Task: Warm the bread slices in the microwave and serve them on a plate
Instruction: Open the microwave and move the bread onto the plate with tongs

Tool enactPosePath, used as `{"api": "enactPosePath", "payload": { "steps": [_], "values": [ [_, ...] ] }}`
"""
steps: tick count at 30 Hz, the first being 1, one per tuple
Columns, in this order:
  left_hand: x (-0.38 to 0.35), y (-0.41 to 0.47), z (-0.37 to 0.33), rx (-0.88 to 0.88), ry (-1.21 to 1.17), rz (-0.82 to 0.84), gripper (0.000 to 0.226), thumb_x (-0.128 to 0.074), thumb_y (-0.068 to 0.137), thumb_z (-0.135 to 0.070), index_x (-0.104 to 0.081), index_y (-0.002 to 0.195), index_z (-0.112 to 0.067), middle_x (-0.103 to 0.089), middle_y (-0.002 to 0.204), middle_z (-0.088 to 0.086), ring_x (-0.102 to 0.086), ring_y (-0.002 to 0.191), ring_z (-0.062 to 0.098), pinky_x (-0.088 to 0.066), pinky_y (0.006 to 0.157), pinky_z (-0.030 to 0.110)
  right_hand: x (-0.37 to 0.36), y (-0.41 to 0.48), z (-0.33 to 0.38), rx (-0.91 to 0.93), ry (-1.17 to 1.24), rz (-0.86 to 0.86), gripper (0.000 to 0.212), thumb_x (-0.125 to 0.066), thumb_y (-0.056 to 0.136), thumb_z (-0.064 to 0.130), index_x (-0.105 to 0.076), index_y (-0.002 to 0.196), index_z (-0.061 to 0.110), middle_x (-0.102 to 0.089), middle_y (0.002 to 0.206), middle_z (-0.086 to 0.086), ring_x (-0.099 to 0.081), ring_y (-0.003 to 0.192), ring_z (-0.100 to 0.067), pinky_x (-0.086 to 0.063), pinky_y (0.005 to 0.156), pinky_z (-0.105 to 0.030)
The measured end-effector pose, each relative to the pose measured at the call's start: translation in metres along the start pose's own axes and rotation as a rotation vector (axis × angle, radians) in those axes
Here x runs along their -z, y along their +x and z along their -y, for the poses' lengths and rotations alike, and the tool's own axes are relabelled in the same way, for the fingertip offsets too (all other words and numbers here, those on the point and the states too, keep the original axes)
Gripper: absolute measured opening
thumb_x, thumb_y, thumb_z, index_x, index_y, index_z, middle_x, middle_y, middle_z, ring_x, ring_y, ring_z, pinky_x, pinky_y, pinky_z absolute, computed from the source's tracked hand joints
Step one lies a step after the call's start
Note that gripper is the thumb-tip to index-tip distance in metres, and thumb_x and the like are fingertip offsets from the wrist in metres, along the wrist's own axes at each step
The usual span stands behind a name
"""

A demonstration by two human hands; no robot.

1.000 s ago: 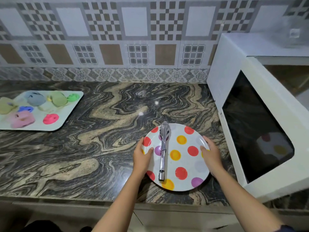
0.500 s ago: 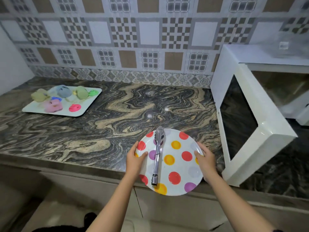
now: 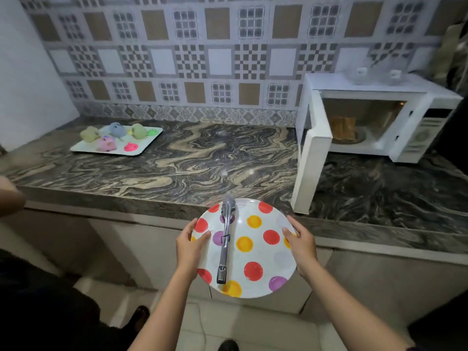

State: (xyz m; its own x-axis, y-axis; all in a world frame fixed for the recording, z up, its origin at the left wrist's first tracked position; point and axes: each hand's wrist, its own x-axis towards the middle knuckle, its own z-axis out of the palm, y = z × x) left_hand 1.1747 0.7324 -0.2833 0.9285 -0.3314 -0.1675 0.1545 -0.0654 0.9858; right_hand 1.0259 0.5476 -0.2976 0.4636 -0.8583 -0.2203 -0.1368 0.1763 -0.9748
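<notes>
I hold a white plate (image 3: 263, 259) with red, yellow and purple dots in front of the counter edge, off the worktop. My left hand (image 3: 190, 247) grips its left rim and my right hand (image 3: 301, 243) its right rim. Metal tongs (image 3: 226, 238) lie lengthwise on the plate. The white microwave (image 3: 415, 133) stands at the back right with its door (image 3: 312, 150) swung open. Browned bread slices (image 3: 344, 129) stand upright inside on the turntable.
A dark marbled counter (image 3: 192, 163) runs across the view. A white tray (image 3: 83, 149) with pastel moulded shapes sits at the back left. Another person's arm (image 3: 10, 196) shows at the left edge. Cabinets and floor lie below the plate.
The plate with the tongs has been lifted off the counter and drawn back past its edge. My view has pulled back, and the microwave's inside with the bread now shows.
</notes>
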Motion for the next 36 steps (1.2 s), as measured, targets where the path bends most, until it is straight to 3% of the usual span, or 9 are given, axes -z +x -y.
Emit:
{"api": "enactPosePath", "payload": {
  "steps": [5,11,14,20,24,28,34,36],
  "values": [
    [-0.022,-0.05,0.007,-0.003,-0.005,0.109,0.046,-0.067,0.08,0.002,-0.056,0.123,-0.011,-0.064,0.101,0.003,-0.059,0.078,0.005,-0.049,0.062,0.014,0.056,-0.041,-0.01,-0.028,0.021,-0.104,0.04,-0.056,0.092,0.011,-0.054,0.131,0.02,-0.062,0.123,-0.006,-0.062,0.105,-0.026,-0.053,0.09,-0.044],
    [-0.084,-0.091,0.011,0.032,0.015,0.31,0.053,-0.068,0.08,0.0,-0.053,0.129,-0.012,-0.063,0.118,0.011,-0.06,0.101,0.023,-0.049,0.093,0.037,0.138,-0.076,-0.018,-0.033,0.04,-0.3,0.037,-0.056,0.09,0.011,-0.058,0.125,0.021,-0.066,0.117,-0.006,-0.064,0.101,-0.025,-0.053,0.089,-0.045],
    [-0.126,-0.109,0.011,0.029,0.041,0.407,0.055,-0.068,0.081,0.0,-0.051,0.131,-0.012,-0.06,0.117,0.023,-0.061,0.101,0.031,-0.047,0.093,0.04,0.182,-0.088,-0.015,-0.037,0.098,-0.409,0.036,-0.057,0.09,0.008,-0.059,0.124,0.02,-0.066,0.113,-0.004,-0.063,0.099,-0.023,-0.053,0.089,-0.042],
    [-0.212,-0.13,0.017,0.058,0.051,0.578,0.055,-0.069,0.079,-0.002,-0.052,0.13,-0.016,-0.064,0.116,0.009,-0.063,0.101,0.026,-0.05,0.094,0.044,0.259,-0.09,-0.01,-0.025,0.131,-0.566,0.036,-0.057,0.089,0.004,-0.059,0.124,0.014,-0.064,0.115,-0.006,-0.063,0.103,-0.027,-0.052,0.091,-0.044],
    [-0.275,-0.13,0.018,0.072,0.036,0.65,0.051,-0.066,0.081,0.001,-0.053,0.128,-0.012,-0.064,0.107,0.006,-0.063,0.09,0.021,-0.054,0.076,0.032,0.305,-0.063,-0.004,-0.042,0.132,-0.628,0.038,-0.058,0.089,0.008,-0.059,0.125,0.019,-0.065,0.115,-0.005,-0.065,0.1,-0.026,-0.054,0.088,-0.044],
    [-0.347,-0.114,0.018,0.074,0.048,0.691,0.051,-0.066,0.081,0.0,-0.052,0.129,-0.01,-0.064,0.116,0.012,-0.063,0.1,0.028,-0.052,0.089,0.041,0.346,-0.016,0.008,-0.049,0.118,-0.669,0.033,-0.059,0.088,0.01,-0.064,0.118,0.023,-0.068,0.111,-0.004,-0.067,0.096,-0.025,-0.055,0.087,-0.046],
    [-0.451,-0.057,0.013,0.025,0.041,0.723,0.044,-0.065,0.081,0.003,-0.055,0.122,-0.009,-0.064,0.114,0.015,-0.062,0.098,0.031,-0.052,0.08,0.036,0.382,0.085,0.025,-0.063,0.097,-0.699,0.035,-0.057,0.091,0.013,-0.058,0.124,0.023,-0.065,0.113,-0.003,-0.065,0.099,-0.025,-0.055,0.086,-0.047],
    [-0.477,-0.035,0.013,0.026,0.036,0.698,0.044,-0.064,0.081,0.003,-0.055,0.123,-0.007,-0.063,0.115,0.014,-0.061,0.098,0.027,-0.05,0.08,0.033,0.384,0.12,0.03,-0.056,0.066,-0.735,0.028,-0.057,0.091,0.013,-0.058,0.118,0.021,-0.064,0.109,-0.003,-0.064,0.098,-0.024,-0.055,0.085,-0.043]
  ]
}}
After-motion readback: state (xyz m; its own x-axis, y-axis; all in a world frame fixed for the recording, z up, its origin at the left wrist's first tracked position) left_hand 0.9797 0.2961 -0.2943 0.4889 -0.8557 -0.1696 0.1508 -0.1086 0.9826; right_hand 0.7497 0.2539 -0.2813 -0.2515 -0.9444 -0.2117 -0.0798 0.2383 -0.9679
